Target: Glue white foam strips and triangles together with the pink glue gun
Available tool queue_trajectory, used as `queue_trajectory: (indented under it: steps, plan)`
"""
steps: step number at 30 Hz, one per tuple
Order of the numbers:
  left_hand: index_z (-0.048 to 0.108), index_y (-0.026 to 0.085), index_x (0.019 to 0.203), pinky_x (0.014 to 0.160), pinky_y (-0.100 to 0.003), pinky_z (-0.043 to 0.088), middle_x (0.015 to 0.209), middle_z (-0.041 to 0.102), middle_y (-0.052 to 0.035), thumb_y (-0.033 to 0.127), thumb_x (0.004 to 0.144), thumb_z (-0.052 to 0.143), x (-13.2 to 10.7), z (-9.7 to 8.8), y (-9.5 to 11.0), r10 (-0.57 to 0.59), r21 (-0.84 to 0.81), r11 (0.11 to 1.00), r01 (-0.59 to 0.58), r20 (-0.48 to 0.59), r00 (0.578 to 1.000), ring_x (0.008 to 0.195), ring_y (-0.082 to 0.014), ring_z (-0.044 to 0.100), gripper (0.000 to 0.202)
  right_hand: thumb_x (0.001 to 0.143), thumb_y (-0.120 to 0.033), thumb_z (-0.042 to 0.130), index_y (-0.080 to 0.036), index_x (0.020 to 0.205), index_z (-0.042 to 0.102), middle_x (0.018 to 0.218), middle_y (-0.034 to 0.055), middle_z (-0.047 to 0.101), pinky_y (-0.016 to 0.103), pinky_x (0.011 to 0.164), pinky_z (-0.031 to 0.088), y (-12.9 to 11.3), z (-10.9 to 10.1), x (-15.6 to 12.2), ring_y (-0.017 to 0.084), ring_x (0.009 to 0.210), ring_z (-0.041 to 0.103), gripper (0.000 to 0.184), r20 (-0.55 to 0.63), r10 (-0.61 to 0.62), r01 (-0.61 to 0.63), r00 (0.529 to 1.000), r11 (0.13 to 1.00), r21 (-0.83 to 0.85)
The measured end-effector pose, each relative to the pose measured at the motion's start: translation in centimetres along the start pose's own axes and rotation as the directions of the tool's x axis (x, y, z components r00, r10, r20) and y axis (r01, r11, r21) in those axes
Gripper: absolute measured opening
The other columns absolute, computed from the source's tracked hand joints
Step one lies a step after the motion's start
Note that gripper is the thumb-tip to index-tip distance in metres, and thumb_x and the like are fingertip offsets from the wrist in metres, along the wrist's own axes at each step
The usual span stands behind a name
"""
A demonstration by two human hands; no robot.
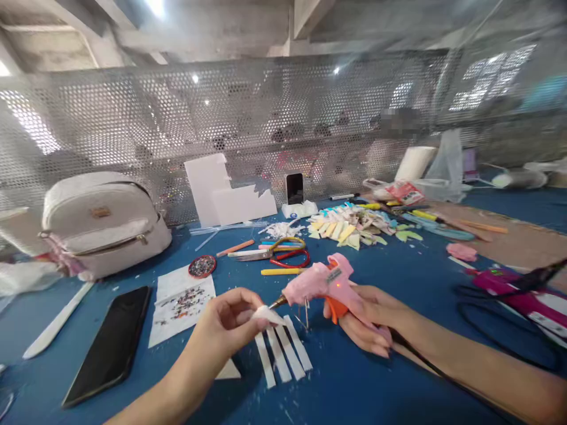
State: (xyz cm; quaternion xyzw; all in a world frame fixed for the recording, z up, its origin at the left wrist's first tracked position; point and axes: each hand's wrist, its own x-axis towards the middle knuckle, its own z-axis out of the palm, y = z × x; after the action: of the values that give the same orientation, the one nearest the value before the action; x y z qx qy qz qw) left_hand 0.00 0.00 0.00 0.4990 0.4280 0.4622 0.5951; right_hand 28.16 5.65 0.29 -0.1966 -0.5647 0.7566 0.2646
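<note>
My right hand (363, 316) grips a pink hot glue gun (321, 282) with an orange trigger, its nozzle pointing left. My left hand (230, 321) pinches a small white foam piece (269, 316) right at the nozzle tip. Below them several white foam strips (283, 353) lie side by side on the blue table (390, 378). The gun's black cord runs back under my right forearm.
A black phone (113, 342) and a paper with sequins (181, 304) lie at left, beside a white backpack (104, 221). Scissors (283, 252), pens, paper scraps (349, 227), white foam blocks (228, 192) and a propped phone (295, 189) sit further back. A pink device with cables (518, 295) is at right.
</note>
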Motion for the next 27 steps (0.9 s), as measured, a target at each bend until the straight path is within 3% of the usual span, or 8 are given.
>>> queue_trajectory:
  steps: [20, 27]
  plan:
    - [0.064, 0.018, 0.088, 0.074, -0.016, 0.049, 0.082, 0.074, -0.0004, 0.032, 0.078, 0.081, 0.09, -0.03, -0.34, -0.008, -0.021, 1.0, 0.008, 0.004, 1.0, 0.077, -0.0084, 0.068, 0.024, 0.09, -0.051, 0.066, -0.008, 0.099, 0.064, 0.047, -0.0076, 0.045, 0.023, 0.039, 0.023, -0.09, 0.21, -0.27, 0.008, 0.037, 0.034, 0.044, -0.068, 0.038, -0.039, 0.997, 0.999, -0.01]
    - [0.064, 0.017, 0.086, 0.075, -0.019, 0.05, 0.084, 0.075, -0.0032, 0.033, 0.077, 0.081, 0.04, 0.32, -0.22, -0.014, -0.016, 1.0, 0.014, -0.032, 0.999, 0.076, -0.0103, 0.068, 0.025, 0.089, -0.051, 0.068, -0.009, 0.096, 0.064, 0.047, -0.007, 0.046, 0.022, 0.04, 0.024, -0.24, 0.21, -0.12, 0.008, 0.039, 0.038, 0.043, -0.054, 0.049, -0.049, 0.997, 0.999, 0.008]
